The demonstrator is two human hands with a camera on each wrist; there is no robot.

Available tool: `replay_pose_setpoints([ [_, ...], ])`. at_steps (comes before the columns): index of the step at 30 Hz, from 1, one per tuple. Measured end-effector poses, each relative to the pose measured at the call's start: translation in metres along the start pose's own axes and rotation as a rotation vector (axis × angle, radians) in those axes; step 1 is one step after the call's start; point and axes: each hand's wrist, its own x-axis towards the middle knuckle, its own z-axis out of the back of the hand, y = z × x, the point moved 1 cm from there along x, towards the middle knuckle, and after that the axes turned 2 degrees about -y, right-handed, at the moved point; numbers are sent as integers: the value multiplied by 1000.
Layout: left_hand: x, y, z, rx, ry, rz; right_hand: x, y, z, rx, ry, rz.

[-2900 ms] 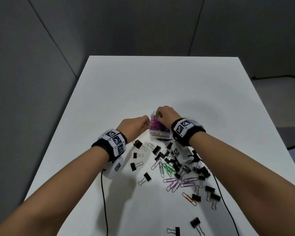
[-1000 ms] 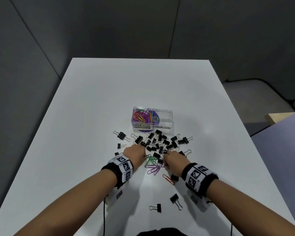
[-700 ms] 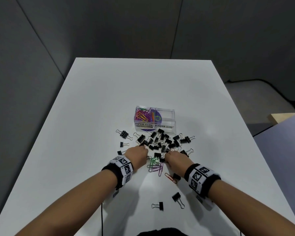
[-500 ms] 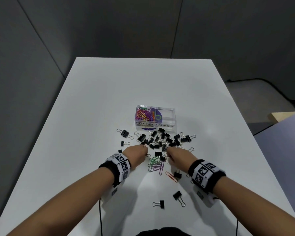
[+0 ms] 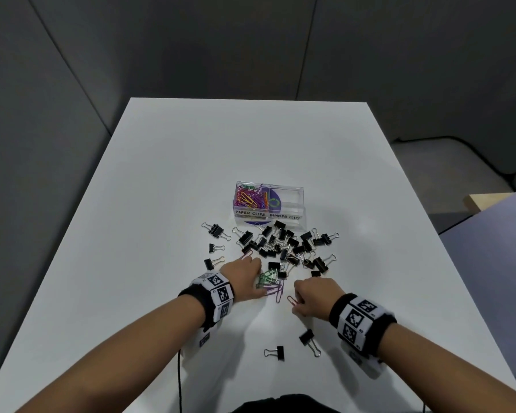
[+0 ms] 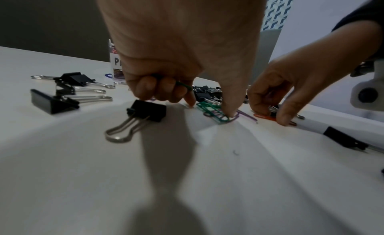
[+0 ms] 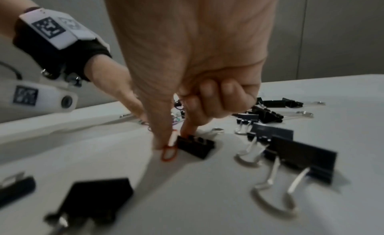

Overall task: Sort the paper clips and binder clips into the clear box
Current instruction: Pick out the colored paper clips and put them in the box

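Note:
The clear two-part box stands mid-table; its left part holds coloured paper clips, and its right part shows no clips. Black binder clips lie scattered in front of it. My left hand sits on a small heap of green and purple paper clips: the thumb presses them down, and the curled fingers hold a green clip. To its right, my right hand pinches a red paper clip on the table, beside a small binder clip.
Two stray binder clips lie near me, between my forearms, and a few more lie left of the pile. A black cable runs from my left wrist. The white table extends well beyond the box.
Both hands left the box and came down to the loose clips. In the last half second my right hand drew back from the binder clips to the red paper clip; the left stayed.

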Motion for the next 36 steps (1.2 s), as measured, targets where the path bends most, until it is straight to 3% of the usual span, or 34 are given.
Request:
replay_pose_setpoints([
  [8, 10, -8, 5, -60, 49, 43, 6, -2, 7, 190, 72, -46],
  [17, 10, 6, 14, -88, 75, 20, 9, -3, 9, 203, 106, 14],
  [23, 7, 20, 15, -66, 74, 14, 14, -8, 28, 401, -33, -14],
  [27, 6, 25, 17, -116, 101, -3, 24, -9, 32, 464, -46, -43],
  [32, 7, 10, 19, -64, 109, -24, 40, 0, 33, 364, -152, 20],
  [36, 8, 1, 15, -1, 93, -27, 50, 5, 34, 59, -116, 153],
])
